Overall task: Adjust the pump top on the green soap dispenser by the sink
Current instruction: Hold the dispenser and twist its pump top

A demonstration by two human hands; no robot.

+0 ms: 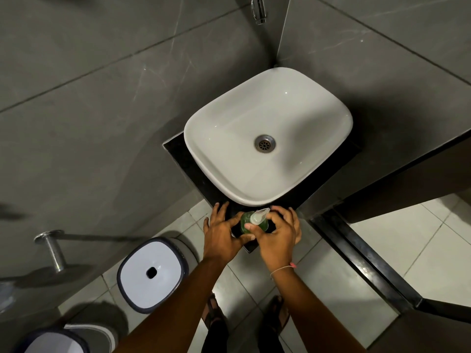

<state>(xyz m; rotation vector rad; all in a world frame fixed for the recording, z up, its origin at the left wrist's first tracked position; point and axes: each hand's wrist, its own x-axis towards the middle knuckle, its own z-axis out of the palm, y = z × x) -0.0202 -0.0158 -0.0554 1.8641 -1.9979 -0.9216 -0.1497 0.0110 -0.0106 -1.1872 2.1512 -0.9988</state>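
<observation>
One round bottle of green soap, a clear-bodied green soap dispenser [252, 224], stands on the near corner of the black stone worktop [178, 159], just in front of the white rounded-square ceramic basin [216, 128]; its pale translucent pump top [259, 215] points toward the basin; green liquid fills the bottle as far as can be seen. The left hand [221, 234] rests beside the bottle with fingers spread and thumb touching its side, not closed round it; the right hand [277, 236] curls around the bottle, thumb and fingertips pinching at the pump top. The basin holds nothing but its single metal drain [265, 143]. On the tiled floor stands one white-lidded bin with a dark rim [153, 275]; a second similar lid [54, 340] shows at the lower left.
</observation>
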